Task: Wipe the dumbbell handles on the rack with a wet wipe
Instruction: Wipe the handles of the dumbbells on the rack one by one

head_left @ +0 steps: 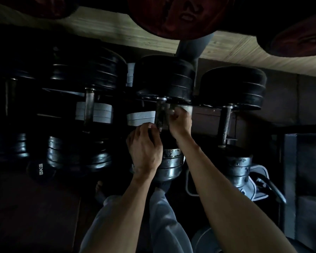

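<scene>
Both hands work at the middle dumbbell's handle (160, 117). The right hand (181, 123) has its fingers clamped on a wet wipe (171, 111) against the handle's upper part. The left hand (144, 148) rests at the handle's lower end, fingers curled; whether they grip it I cannot tell.

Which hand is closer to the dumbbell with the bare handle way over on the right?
The right hand. It grips the middle dumbbell's handle, next to the right dumbbell. The left hand rests lower on the middle dumbbell's far side.

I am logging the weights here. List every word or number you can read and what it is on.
"3KG" on the small black weight low on the left; the first character is dim, so 3 is my best reading.
Raised marks on the red plates at the top: too blurred to read.
</scene>
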`<state>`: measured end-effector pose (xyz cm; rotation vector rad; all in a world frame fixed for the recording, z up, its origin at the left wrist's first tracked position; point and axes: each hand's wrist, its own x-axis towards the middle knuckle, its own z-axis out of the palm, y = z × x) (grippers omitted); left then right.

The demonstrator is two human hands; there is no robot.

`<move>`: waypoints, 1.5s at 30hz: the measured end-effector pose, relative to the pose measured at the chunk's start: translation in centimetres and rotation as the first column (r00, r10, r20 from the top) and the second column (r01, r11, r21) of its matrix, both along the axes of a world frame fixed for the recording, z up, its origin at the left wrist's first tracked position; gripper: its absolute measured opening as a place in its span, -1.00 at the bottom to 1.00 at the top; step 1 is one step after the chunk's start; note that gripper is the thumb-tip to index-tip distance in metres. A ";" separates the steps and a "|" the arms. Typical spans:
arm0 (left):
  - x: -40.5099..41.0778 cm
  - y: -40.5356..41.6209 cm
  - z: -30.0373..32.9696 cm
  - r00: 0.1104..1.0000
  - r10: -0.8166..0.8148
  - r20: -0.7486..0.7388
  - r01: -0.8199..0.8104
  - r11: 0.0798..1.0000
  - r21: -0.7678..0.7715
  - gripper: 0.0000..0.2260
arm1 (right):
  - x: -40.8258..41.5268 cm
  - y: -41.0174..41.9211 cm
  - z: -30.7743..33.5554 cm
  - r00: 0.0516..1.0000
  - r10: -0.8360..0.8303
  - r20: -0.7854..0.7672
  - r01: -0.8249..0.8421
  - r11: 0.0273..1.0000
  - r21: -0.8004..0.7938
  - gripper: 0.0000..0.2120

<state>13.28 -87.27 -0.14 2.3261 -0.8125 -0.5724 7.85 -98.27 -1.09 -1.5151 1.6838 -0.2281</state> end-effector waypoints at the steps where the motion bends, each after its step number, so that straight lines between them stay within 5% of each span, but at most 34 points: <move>1: 0.0 0.0 -0.1 1.000 0.002 -0.007 -0.002 1.000 -0.002 -0.73 | 0.4 -0.2 -0.6 0.999 -0.005 0.033 0.004 1.000 0.026 -0.83; 10: 0.6 0.7 -0.3 0.996 0.020 -0.086 -0.031 0.991 -0.129 -0.78 | -0.4 1.0 -1.5 0.981 -0.008 0.196 0.013 1.000 -0.023 -0.80; 17: 1.4 2.0 -2.4 0.984 0.077 -0.162 -0.084 0.996 -0.038 -0.59 | 0.7 0.0 -2.3 0.972 -0.060 0.228 0.067 0.998 -0.020 -0.74; 21: 1.5 1.9 -1.9 0.991 0.040 -0.126 -0.053 0.993 -0.107 -0.65 | -0.5 1.7 -1.7 0.984 -0.005 0.179 0.018 0.997 -0.071 -0.74; 25: 1.4 1.7 -1.9 0.987 0.052 -0.150 -0.065 0.994 -0.087 -0.62 | 1.8 0.0 -1.8 0.978 -0.145 0.152 0.152 0.988 -0.035 -0.67; 29: 1.5 1.7 -1.9 0.987 0.055 -0.152 -0.071 0.992 -0.101 -0.64 | -0.5 2.2 -1.2 0.991 -0.012 0.134 0.022 0.997 -0.073 -0.70; 36: 1.6 1.7 -2.3 0.989 0.052 -0.138 -0.059 0.997 -0.047 -0.64 | 2.1 -0.6 -2.3 0.993 -0.096 0.069 0.095 0.995 0.017 -0.80; 41: 1.7 1.7 -2.0 0.985 0.054 -0.161 -0.068 0.994 -0.081 -0.65 | -1.1 2.9 -0.5 0.998 0.062 0.001 -0.062 0.998 0.025 -0.79; 45: 1.6 1.6 -1.6 0.981 0.065 -0.181 -0.079 0.995 -0.066 -0.62 | 0.8 1.0 -1.1 1.000 -0.003 -0.001 0.003 0.992 0.124 -0.80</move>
